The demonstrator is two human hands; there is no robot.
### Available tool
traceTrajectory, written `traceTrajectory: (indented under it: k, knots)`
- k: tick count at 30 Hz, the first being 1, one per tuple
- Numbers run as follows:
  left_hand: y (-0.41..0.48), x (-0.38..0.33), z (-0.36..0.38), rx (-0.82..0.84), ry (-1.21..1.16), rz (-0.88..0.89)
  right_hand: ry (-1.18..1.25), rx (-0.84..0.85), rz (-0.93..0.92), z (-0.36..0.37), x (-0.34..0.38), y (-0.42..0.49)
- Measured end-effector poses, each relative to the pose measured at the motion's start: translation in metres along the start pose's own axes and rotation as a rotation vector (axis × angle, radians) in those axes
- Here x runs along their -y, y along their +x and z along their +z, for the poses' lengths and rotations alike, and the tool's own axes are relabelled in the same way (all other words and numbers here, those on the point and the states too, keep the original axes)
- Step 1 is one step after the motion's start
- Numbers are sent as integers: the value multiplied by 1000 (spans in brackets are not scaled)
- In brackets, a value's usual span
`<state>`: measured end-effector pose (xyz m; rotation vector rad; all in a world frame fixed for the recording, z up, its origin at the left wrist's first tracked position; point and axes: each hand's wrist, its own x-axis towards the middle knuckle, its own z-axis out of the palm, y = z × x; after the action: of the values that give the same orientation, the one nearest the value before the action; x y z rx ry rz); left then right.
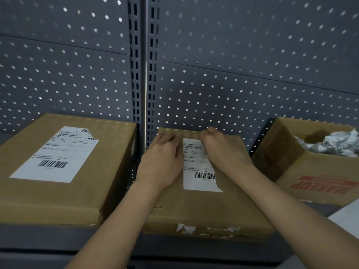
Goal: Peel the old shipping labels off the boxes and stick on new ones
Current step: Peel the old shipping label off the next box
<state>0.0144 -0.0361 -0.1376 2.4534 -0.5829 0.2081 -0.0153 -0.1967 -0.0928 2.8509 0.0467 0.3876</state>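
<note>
A flat brown cardboard box (209, 206) lies on the dark grey metal shelf (48, 241) just below the centre of the view, at about 6 o'clock. A white printed shipping label (198, 171) with a barcode is stuck lengthwise on its lid, with its lower right corner ragged. Both hands rest on that lid on either side of the label. The left hand (163, 158) lies at the label's 9 o'clock edge, knuckles up and fingers bent towards the label's far left corner. The right hand (223, 150) lies at the label's 2 o'clock, with its fingers curled over the far right corner. The fingertips of both hands are hidden, so I cannot tell whether either one pinches the label or only presses on the box. White torn paper scraps (194, 229) cling to the box's near face.

At 9 o'clock lies a larger brown cardboard box (93, 181), closed, with a wide white barcode label (56, 154) whose far right corner is torn. At 3 o'clock stands an open brown carton with red lettering (310, 171), holding crumpled white paper (338, 142). A dark grey perforated panel (233, 84) fills the view from 10 to 2 o'clock
</note>
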Motion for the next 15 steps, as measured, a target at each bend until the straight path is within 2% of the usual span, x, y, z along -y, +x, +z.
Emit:
traceTrajectory:
  k: [9, 15]
  knots:
    - [-1, -1, -2, 7, -12, 1, 264, -27, 149, 11, -6, 3]
    - [0, -1, -1, 3, -4, -1, 126, -31, 66, 9, -5, 1]
